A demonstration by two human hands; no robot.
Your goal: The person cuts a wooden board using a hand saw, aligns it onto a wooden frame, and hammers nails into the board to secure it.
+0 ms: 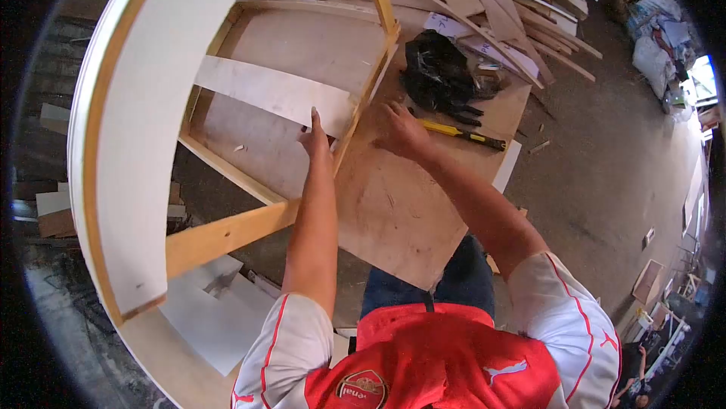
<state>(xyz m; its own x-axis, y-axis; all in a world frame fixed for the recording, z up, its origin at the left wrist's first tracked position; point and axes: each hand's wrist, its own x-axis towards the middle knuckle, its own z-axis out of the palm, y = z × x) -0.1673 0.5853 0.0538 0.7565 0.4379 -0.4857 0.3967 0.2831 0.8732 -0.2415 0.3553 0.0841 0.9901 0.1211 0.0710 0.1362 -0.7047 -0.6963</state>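
A large curved wooden frame with a white panel point(144, 106) stands before me. Across its bay lies a white board strip point(265, 91). My left hand point(318, 135) is at the strip's near right end, with the thumb over its edge and the fingers closed below, partly hidden. Over the brown wooden board point(393, 212), just right of the frame's rail, is my right hand point(401, 133). Its fingers are curled; whatever they hold, if anything, is hidden. Close beside it lies a tool with a yellow-and-black handle point(465, 135), its far end partly covered.
A black plastic bag point(439, 69) sits on the board behind the tool. Scrap wood strips point(499, 12) are piled beyond it. White offcuts point(219, 318) lie below the frame at left. Filled sacks point(654, 57) stand on the floor at far right.
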